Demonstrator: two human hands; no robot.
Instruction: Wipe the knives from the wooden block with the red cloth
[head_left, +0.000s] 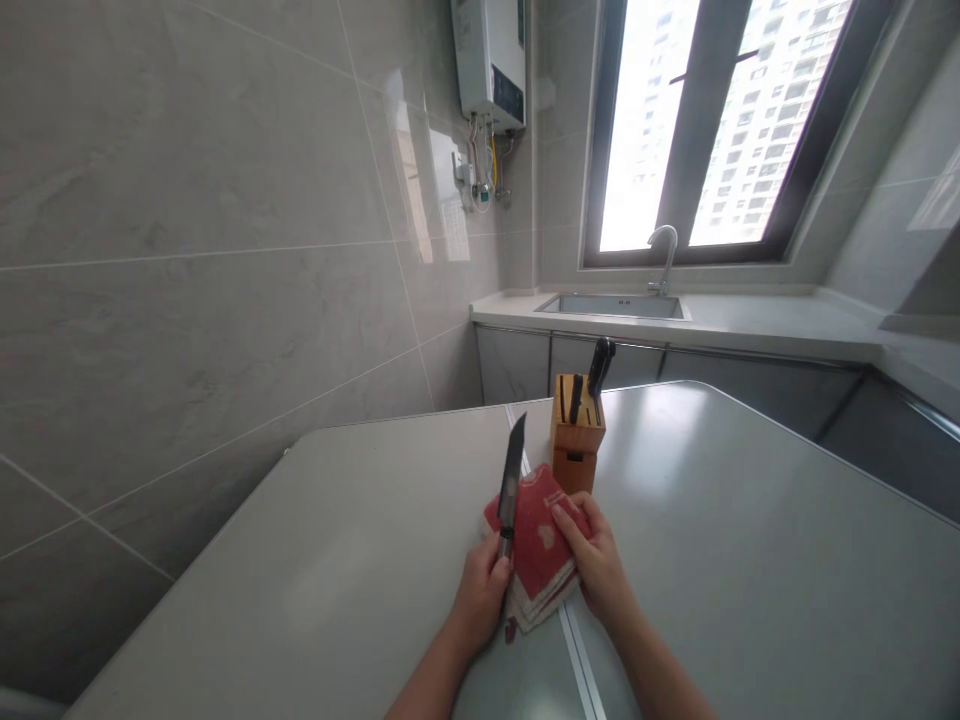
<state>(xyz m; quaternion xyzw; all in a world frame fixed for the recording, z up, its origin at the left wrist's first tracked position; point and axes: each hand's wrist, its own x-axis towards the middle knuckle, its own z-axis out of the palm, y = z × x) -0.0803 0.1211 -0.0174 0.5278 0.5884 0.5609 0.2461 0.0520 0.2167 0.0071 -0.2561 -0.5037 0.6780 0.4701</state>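
Foremost, left hand (480,590): closed around the handle of the knife (513,470), fingers hiding most of the grip.
Right hand (596,560): pinching the right side of the cloth (541,540), thumb on top, other fingers partly behind it.
Forearms (431,670): bare, cut off by the lower edge.
Knife: tip up, blade overlapping the cloth's left part; whether the two touch is hard to make out.
Cloth: red with pale marks and border, folded in layers, between the hands above the surface (360,540).
Surface: pale and glossy, its seam (581,660) running beneath the cloth.
Block (576,435): wooden, standing on the surface just beyond the cloth; a large black handle (600,365) leans from it, a thinner one to its left, dark slits beside them. Its foot is partly hidden by the right hand and cloth.
Sink (619,302): set in the white worktop (750,315); back wall visible, floor out of sight.
Faucet (666,255): upright behind the sink.
Heater (480,60): on the wall, pipes below, top cut off.
Window (649,120): top cut off, buildings outside washed out by glare.
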